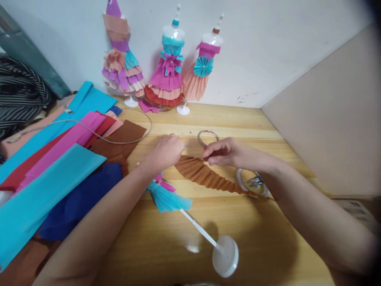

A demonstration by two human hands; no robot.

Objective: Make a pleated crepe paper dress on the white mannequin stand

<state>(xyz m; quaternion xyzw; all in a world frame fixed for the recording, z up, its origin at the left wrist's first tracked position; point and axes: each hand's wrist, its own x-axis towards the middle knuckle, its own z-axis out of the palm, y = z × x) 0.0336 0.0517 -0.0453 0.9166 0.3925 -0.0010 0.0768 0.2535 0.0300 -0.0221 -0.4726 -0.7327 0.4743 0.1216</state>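
Note:
A strip of brown crepe paper, gathered into fine pleats along its upper edge, stretches between my hands and trails off to the right. My left hand is closed on its left end, the fingertips mostly hidden. Thumb and fingers of my right hand pinch the pleated edge farther along. Below my left hand lies a small dress-form stand on its side, its round white base towards me. It wears a turquoise crepe paper skirt with a pink part above, partly covered by my left wrist.
Three dressed mini mannequins stand against the wall. Folded crepe paper sheets in several colours are piled at left, crossed by a grey cable. Tape rolls and snips lie near my right arm; tiny beads are scattered behind.

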